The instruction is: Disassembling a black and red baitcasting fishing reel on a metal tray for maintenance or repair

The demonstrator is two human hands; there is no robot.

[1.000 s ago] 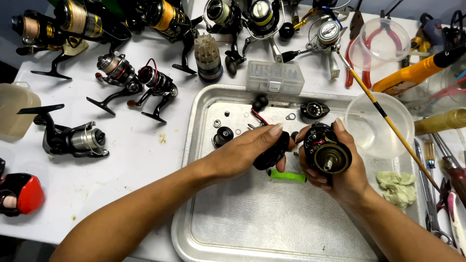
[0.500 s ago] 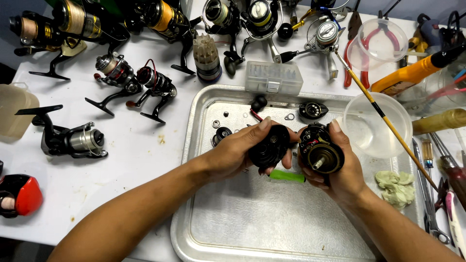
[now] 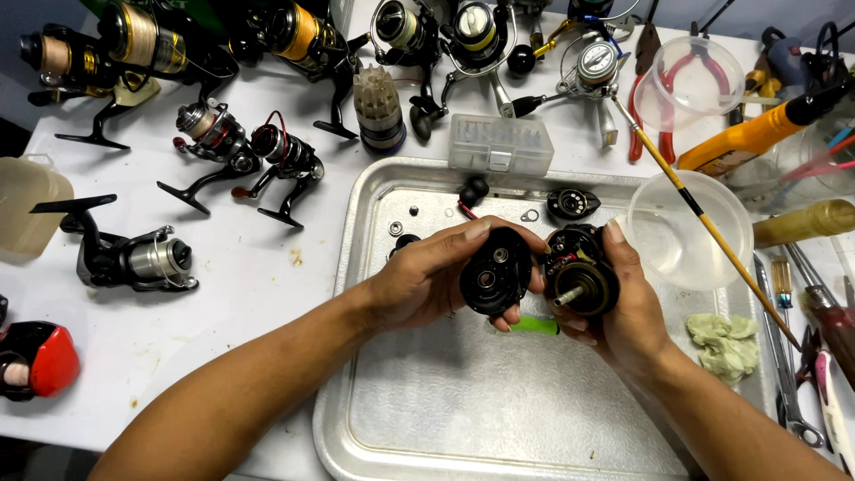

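Note:
My left hand (image 3: 426, 276) grips a round black reel side cover (image 3: 495, 272), its inner face turned up with two small bearings showing. My right hand (image 3: 623, 307) holds the black reel body (image 3: 581, 274), its gear and a short shaft pointing towards me. Cover and body sit side by side, almost touching, above the metal tray (image 3: 445, 419). A green tool handle (image 3: 534, 325) lies on the tray under my fingers. Small screws, washers (image 3: 395, 229) and a black part (image 3: 572, 204) rest at the tray's far end.
Several spinning reels (image 3: 134, 258) stand on the white table to the left and back. A clear parts box (image 3: 500, 144) sits behind the tray. Clear plastic bowls (image 3: 688, 232), a yellow rod (image 3: 712, 232), pliers, screwdrivers and a green rag (image 3: 726, 343) crowd the right side.
My left hand has turned the black side cover so its inner face now shows and brought it closer to the reel body. My right hand has barely moved.

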